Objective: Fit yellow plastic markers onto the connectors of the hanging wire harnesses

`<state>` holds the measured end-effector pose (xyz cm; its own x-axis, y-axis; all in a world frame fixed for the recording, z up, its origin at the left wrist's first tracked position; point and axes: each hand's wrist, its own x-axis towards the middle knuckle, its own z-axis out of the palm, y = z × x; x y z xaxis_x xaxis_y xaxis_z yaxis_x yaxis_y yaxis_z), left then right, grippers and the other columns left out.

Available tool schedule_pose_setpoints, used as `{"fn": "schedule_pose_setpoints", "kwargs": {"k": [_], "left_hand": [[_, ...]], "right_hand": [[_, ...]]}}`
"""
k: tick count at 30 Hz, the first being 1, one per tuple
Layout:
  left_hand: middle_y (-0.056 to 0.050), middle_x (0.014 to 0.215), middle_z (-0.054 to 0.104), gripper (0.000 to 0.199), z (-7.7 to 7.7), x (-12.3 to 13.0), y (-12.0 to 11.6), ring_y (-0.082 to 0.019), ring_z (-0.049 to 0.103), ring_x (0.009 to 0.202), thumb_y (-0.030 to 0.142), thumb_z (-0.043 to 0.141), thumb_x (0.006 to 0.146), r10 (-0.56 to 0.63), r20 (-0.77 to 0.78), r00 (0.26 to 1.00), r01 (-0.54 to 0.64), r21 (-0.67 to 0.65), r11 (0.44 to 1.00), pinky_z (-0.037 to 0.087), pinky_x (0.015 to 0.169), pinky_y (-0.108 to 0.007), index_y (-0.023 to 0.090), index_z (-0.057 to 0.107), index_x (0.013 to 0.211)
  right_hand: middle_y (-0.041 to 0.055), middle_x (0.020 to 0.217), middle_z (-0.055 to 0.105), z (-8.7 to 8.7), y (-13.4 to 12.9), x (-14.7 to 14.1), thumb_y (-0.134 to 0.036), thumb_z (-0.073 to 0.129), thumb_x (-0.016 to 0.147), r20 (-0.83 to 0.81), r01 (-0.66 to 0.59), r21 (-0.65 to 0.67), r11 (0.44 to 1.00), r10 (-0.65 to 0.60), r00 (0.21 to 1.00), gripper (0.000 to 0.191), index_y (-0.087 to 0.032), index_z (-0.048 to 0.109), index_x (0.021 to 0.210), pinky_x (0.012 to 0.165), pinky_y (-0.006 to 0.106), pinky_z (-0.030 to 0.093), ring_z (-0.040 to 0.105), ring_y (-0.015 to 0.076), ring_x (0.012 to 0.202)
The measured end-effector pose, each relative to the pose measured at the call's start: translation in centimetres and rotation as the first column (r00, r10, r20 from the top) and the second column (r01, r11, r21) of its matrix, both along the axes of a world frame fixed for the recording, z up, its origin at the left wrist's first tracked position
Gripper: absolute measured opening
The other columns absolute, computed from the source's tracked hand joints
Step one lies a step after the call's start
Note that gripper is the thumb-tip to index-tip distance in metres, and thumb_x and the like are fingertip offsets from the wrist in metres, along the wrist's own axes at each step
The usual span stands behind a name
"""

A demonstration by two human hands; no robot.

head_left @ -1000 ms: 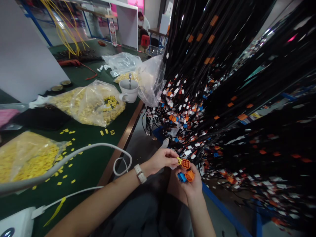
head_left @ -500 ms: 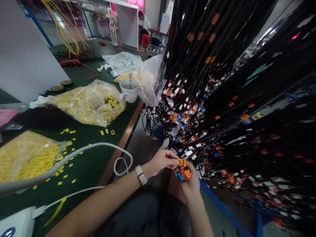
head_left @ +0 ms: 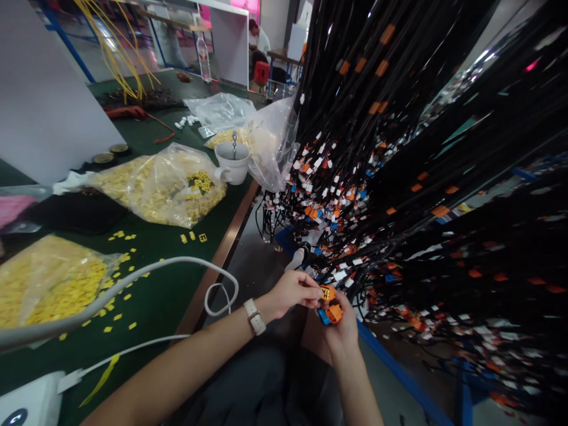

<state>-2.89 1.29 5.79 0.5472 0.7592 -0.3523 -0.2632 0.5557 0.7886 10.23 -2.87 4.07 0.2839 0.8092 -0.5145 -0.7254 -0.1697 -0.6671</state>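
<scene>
At near left, the edge is cutting off a white plastic box (head_left: 39, 393) and a thick grey cable (head_left: 22, 339). At right, hanging black cables (head_left: 506, 231) are looking blurred. The right hand (head_left: 345, 329) is partly hiding an upper orange plastic connector (head_left: 332, 292), whose yellow insert (head_left: 325, 293) is looking too small for detail.

The one head-worn camera looked forward and down from above and behind the left hand (head_left: 290, 296) and right hand (head_left: 345, 330), spanning worktop (head_left: 171, 305) at left, black cables (head_left: 402, 112) at right.
</scene>
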Motion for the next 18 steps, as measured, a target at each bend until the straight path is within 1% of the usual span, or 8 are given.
{"fn": "schedule_pose_setpoints", "kwargs": {"k": [4,7,10,13,15,17,18], "left_hand": [[-0.005,0.059,0.060,0.033,0.1,0.2,-0.2,-0.010,0.056,0.051,0.033,0.078,0.057,0.042,-0.046,0.998,-0.041,0.026,0.999,0.043,0.052,-0.023,0.010,0.057,0.069],[-0.003,0.056,0.057,0.032,0.1,0.4,-0.3,-0.009,0.054,0.049,0.032,0.077,0.059,0.078,-0.074,0.994,-0.074,0.050,0.996,0.040,0.049,-0.022,0.011,0.056,0.067],[-0.003,0.061,0.058,0.033,-0.1,0.4,-0.3,-0.009,0.054,0.050,0.031,0.078,0.058,0.078,-0.063,0.995,-0.076,0.027,0.997,0.042,0.049,-0.022,0.011,0.056,0.073],[-0.004,0.072,0.061,0.042,-0.2,0.2,-0.4,-0.010,0.057,0.056,0.030,0.077,0.059,-0.016,0.032,0.999,0.016,-0.010,1.000,0.047,0.055,-0.024,0.013,0.058,0.092],[-0.005,0.077,0.061,0.045,-0.2,0.1,-0.5,-0.010,0.057,0.060,0.031,0.074,0.063,-0.098,0.095,0.991,0.098,0.008,0.995,0.048,0.058,-0.024,0.015,0.059,0.102],[-0.006,0.078,0.062,0.043,-0.1,0.1,-0.6,-0.010,0.056,0.062,0.031,0.071,0.067,-0.155,0.113,0.981,0.152,0.041,0.988,0.047,0.060,-0.024,0.014,0.061,0.104],[-0.006,0.078,0.062,0.040,0.0,0.2,-0.6,-0.010,0.056,0.062,0.031,0.070,0.068,-0.164,0.101,0.981,0.159,0.057,0.986,0.047,0.060,-0.024,0.013,0.062,0.103]], "right_hand": [[-0.0037,0.061,0.063,0.0,-0.1,-0.1,-0.016,0.065,0.063,-0.014,-0.003,-0.008,1.000,0.003,1.000,0.013,-0.018,0.057,0.073,0.043,0.019,0.049,0.057,0.0094,0.046],[-0.0033,0.060,0.063,0.1,-0.2,-0.1,-0.016,0.064,0.063,-0.030,0.009,-0.044,0.999,-0.011,1.000,0.013,-0.017,0.057,0.075,0.045,0.019,0.049,0.056,0.0083,0.046],[-0.0035,0.056,0.061,0.2,-0.4,-0.2,-0.017,0.064,0.063,-0.044,-0.005,-0.054,0.999,0.002,0.999,0.012,-0.015,0.058,0.073,0.046,0.018,0.049,0.055,0.0076,0.045],[-0.0037,0.057,0.061,0.6,-0.6,-0.3,-0.016,0.065,0.063,-0.037,0.005,-0.044,0.999,-0.007,0.999,0.011,-0.015,0.058,0.072,0.045,0.017,0.049,0.056,0.0075,0.045],[-0.0036,0.059,0.062,1.0,-0.7,-0.5,-0.016,0.065,0.062,-0.033,0.017,-0.049,0.999,-0.018,0.999,0.011,-0.015,0.059,0.071,0.045,0.016,0.049,0.057,0.0080,0.047],[-0.0034,0.059,0.063,1.4,-0.7,-0.7,-0.016,0.065,0.062,-0.038,0.025,-0.071,0.997,-0.028,0.999,0.010,-0.016,0.059,0.070,0.045,0.017,0.049,0.058,0.0087,0.048],[-0.0031,0.059,0.063,1.6,-0.8,-0.8,-0.015,0.064,0.061,-0.043,0.027,-0.084,0.996,-0.031,0.999,0.009,-0.016,0.059,0.069,0.045,0.017,0.050,0.059,0.0090,0.049]]}}
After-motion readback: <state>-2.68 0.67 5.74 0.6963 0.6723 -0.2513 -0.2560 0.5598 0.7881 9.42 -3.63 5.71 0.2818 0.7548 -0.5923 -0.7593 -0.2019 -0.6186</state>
